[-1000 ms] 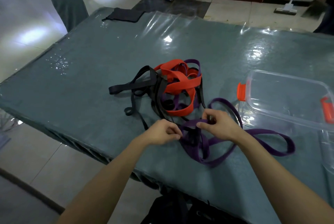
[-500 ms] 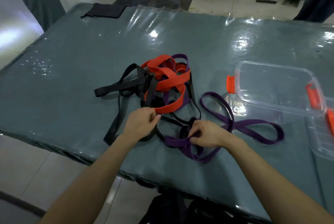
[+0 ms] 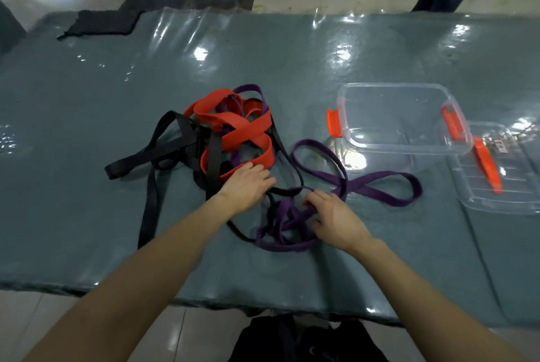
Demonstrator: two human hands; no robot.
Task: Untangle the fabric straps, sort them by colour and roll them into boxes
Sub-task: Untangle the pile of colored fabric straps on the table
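Finds left hand (image 3: pixel 248 185) spread flat on red strap (image 3: pixel 242 130); right hand (image 3: pixel 336 217) beside it on purple strap (image 3: pixel 380 190), grip indeterminate.

i see matt woven cloth straps (image 3: pixel 233 133) on a table (image 3: pixel 87 116) under glossy clear film; the box (image 3: pixel 397 119) is smooth clear plastic

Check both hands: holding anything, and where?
Right hand grips the purple strap at its bunched near loops. Left hand rests flat on the red strap's near edge, gripping nothing.
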